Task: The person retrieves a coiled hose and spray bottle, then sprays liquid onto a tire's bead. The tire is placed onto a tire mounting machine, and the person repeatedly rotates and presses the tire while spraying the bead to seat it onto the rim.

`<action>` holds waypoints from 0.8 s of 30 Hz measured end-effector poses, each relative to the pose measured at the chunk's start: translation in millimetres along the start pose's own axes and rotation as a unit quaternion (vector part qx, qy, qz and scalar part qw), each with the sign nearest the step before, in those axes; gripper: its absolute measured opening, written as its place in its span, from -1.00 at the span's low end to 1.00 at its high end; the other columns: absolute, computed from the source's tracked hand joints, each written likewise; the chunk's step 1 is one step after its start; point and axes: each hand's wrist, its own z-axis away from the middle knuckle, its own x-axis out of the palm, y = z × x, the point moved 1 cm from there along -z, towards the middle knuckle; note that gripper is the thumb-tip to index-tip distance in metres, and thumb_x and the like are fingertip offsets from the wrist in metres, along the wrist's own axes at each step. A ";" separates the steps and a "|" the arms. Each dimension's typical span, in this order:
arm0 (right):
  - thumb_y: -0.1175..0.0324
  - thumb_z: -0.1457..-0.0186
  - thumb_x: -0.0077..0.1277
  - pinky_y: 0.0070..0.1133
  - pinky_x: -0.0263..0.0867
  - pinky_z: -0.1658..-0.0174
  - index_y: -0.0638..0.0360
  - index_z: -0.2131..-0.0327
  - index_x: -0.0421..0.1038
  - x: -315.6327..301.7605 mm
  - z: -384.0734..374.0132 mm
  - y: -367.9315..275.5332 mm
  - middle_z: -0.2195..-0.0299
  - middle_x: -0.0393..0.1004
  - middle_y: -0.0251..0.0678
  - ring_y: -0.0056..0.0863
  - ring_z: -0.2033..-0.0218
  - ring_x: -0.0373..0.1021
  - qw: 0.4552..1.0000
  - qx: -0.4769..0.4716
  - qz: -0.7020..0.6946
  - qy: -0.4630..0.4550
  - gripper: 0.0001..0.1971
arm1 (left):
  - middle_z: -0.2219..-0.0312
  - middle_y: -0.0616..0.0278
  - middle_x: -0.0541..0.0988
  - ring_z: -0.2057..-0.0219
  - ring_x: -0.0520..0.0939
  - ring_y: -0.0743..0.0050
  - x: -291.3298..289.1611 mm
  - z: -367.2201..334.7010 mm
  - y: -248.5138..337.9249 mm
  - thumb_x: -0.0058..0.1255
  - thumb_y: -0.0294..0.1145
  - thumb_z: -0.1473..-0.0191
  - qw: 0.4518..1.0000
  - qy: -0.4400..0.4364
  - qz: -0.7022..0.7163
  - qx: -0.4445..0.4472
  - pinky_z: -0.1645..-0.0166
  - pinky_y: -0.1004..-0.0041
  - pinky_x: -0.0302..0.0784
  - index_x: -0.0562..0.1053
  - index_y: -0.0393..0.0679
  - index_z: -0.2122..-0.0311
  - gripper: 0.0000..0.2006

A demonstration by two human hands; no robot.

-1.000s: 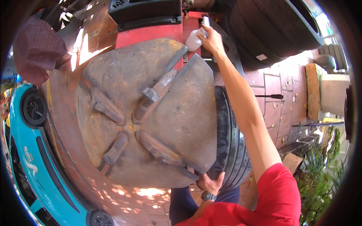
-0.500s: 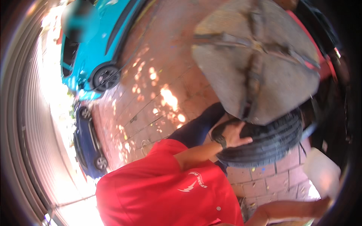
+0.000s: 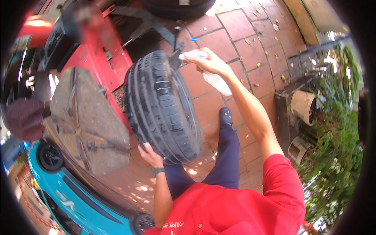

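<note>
A black car tyre (image 3: 156,102) stands on its tread in front of me, its grooved surface turned toward the left. My left hand (image 3: 150,156), a watch on its wrist, is against the tyre's near end with the fingers spread. Beyond the tyre's right side, my right hand (image 3: 211,62) is closed round the neck of a white spray bottle (image 3: 219,84). The bottle's head points left toward the tyre's far edge; its body hangs below my hand. Fingers on the far side of the bottle are hidden.
Left of the tyre is a red tyre-changing machine (image 3: 98,58) with a worn grey turntable (image 3: 88,121). Another tyre (image 3: 180,9) lies at the far side. A teal car (image 3: 90,199) stands lower left. Pots (image 3: 303,106) and green plants (image 3: 333,129) line the right.
My view has swung to the right, bringing the bottle and plants into sight. The tyre now stands upright instead of lying under the turntable's edge. My right hand has come up beside it with the bottle.
</note>
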 end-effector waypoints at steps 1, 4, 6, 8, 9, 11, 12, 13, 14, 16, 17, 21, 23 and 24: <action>-0.31 -0.24 0.25 -0.56 0.30 0.42 0.15 0.09 0.74 -4.4 -11.0 14.2 0.36 0.63 -0.41 -0.63 0.50 0.41 1.000 0.012 -0.017 -0.016 -0.37 | 0.07 -0.36 0.62 0.04 0.62 -0.33 0.5 0.6 0.1 -0.12 0.08 -0.49 1.000 -0.003 -0.023 0.007 -0.13 -0.02 0.45 0.45 -0.51 -0.14 -0.35; -0.40 -0.18 0.25 -0.52 0.34 0.41 0.10 0.12 0.75 -3.0 -48.5 52.8 0.36 0.61 -0.38 -0.56 0.49 0.43 0.996 0.071 -0.033 -0.045 -0.33 | -0.13 -0.46 0.56 -0.12 0.59 -0.34 0.1 2.7 -2.7 -0.19 0.08 -0.51 0.999 -0.008 -0.027 0.024 -0.23 0.01 0.44 0.42 -0.53 -0.28 -0.30; -0.46 -0.16 0.22 -0.49 0.34 0.43 0.03 0.13 0.74 4.4 -73.9 75.4 0.43 0.54 -0.40 -0.52 0.53 0.41 0.994 0.096 -0.026 -0.050 -0.31 | -0.19 -0.45 0.52 -0.17 0.58 -0.30 -0.8 3.5 -9.7 -0.19 0.09 -0.51 1.000 -0.015 0.007 -0.020 -0.29 0.03 0.42 0.38 -0.55 -0.32 -0.27; -0.46 -0.15 0.22 -0.48 0.36 0.41 0.02 0.13 0.74 13.8 -98.9 93.6 0.39 0.57 -0.40 -0.51 0.48 0.43 0.994 0.082 -0.021 -0.062 -0.31 | -0.26 -0.43 0.48 -0.24 0.54 -0.21 -4.1 3.1 -20.8 -0.19 0.09 -0.51 0.996 -0.030 0.064 -0.046 -0.35 0.05 0.39 0.34 -0.60 -0.34 -0.23; -0.47 -0.14 0.22 -0.47 0.36 0.40 0.01 0.13 0.74 19.7 -109.9 101.3 0.36 0.59 -0.40 -0.50 0.46 0.44 0.994 0.075 -0.020 -0.070 -0.31 | -0.28 -0.42 0.46 -0.25 0.53 -0.20 -6.7 2.8 -27.2 -0.20 0.09 -0.50 0.997 -0.021 0.038 -0.057 -0.36 0.05 0.39 0.33 -0.59 -0.36 -0.23; -0.46 -0.14 0.23 -0.44 0.42 0.38 0.02 0.11 0.74 30.1 -128.8 114.6 0.35 0.61 -0.35 -0.45 0.39 0.49 0.994 0.079 -0.019 -0.079 -0.30 | -0.30 -0.41 0.44 -0.27 0.50 -0.17 -11.0 -0.7 -40.4 -0.21 0.09 -0.50 0.998 -0.022 -0.002 -0.051 -0.36 0.05 0.39 0.30 -0.59 -0.38 -0.23; -0.45 -0.14 0.23 -0.43 0.45 0.40 0.03 0.08 0.75 34.6 -135.9 120.1 0.33 0.63 -0.30 -0.42 0.38 0.53 0.993 0.081 -0.015 -0.079 -0.29 | -0.32 -0.40 0.40 -0.30 0.47 -0.14 -12.1 -0.9 -45.6 -0.24 0.10 -0.50 0.997 -0.046 0.045 -0.040 -0.37 0.05 0.38 0.25 -0.58 -0.41 -0.21; -0.44 -0.14 0.24 -0.42 0.48 0.41 0.05 0.05 0.75 38.7 -141.5 124.8 0.31 0.65 -0.24 -0.38 0.37 0.56 0.992 0.098 -0.004 -0.076 -0.29 | -0.18 -0.28 0.46 -0.17 0.50 -0.04 -13.2 -1.7 -49.8 -0.27 0.10 -0.52 0.999 -0.039 0.023 -0.017 -0.28 0.07 0.42 0.32 -0.52 -0.26 -0.30; -0.44 -0.14 0.24 -0.40 0.49 0.44 0.05 0.03 0.75 41.5 -145.7 128.7 0.32 0.65 -0.22 -0.37 0.37 0.58 0.992 0.103 -0.007 -0.079 -0.28 | -0.04 -0.15 0.52 -0.04 0.53 0.05 -13.5 -1.3 -52.6 -0.31 0.10 -0.54 1.000 -0.031 0.003 0.005 -0.19 0.09 0.45 0.40 -0.47 -0.11 -0.36; -0.44 -0.15 0.24 -0.40 0.48 0.44 0.06 0.03 0.75 45.6 -150.8 133.2 0.32 0.65 -0.22 -0.37 0.38 0.57 0.993 0.081 -0.019 -0.083 -0.28 | 0.12 -0.02 0.58 0.10 0.55 0.16 -12.9 0.0 -54.8 -0.34 0.10 -0.55 1.000 -0.014 -0.005 0.019 -0.09 0.12 0.48 0.47 -0.41 0.04 -0.38; -0.44 -0.15 0.23 -0.40 0.48 0.44 0.07 0.03 0.75 46.5 -152.0 134.7 0.32 0.65 -0.22 -0.37 0.38 0.57 0.993 0.080 -0.017 -0.084 -0.28 | 0.13 -0.01 0.58 0.10 0.55 0.18 -11.6 1.3 -54.3 -0.35 0.11 -0.55 1.000 -0.006 0.006 0.011 -0.08 0.13 0.48 0.47 -0.40 0.05 -0.38; -0.51 -0.13 0.20 -0.39 0.50 0.31 0.02 0.14 0.71 45.9 -154.8 136.7 0.34 0.62 -0.34 -0.42 0.34 0.55 0.992 0.074 -0.001 -0.104 -0.27 | 0.06 0.01 0.60 0.06 0.57 0.19 -7.5 3.5 -45.6 -0.33 0.15 -0.54 0.998 -0.016 0.052 -0.019 -0.11 0.15 0.49 0.49 -0.40 0.01 -0.34; -0.52 -0.14 0.19 -0.41 0.51 0.33 0.04 0.14 0.71 44.9 -155.9 137.0 0.35 0.61 -0.32 -0.41 0.39 0.55 0.989 0.094 0.017 -0.109 -0.27 | 0.00 -0.01 0.60 0.00 0.58 0.18 -6.1 3.0 -41.2 -0.31 0.18 -0.53 0.998 -0.013 0.055 -0.040 -0.16 0.15 0.49 0.49 -0.41 -0.05 -0.32; -0.51 -0.15 0.18 -0.41 0.51 0.33 0.05 0.13 0.71 44.8 -156.5 136.7 0.35 0.61 -0.32 -0.40 0.40 0.55 0.990 0.075 0.009 -0.116 -0.26 | -0.03 -0.02 0.60 -0.03 0.58 0.17 -5.5 2.7 -39.5 -0.30 0.19 -0.52 0.997 -0.007 0.057 -0.048 -0.18 0.15 0.50 0.49 -0.42 -0.08 -0.30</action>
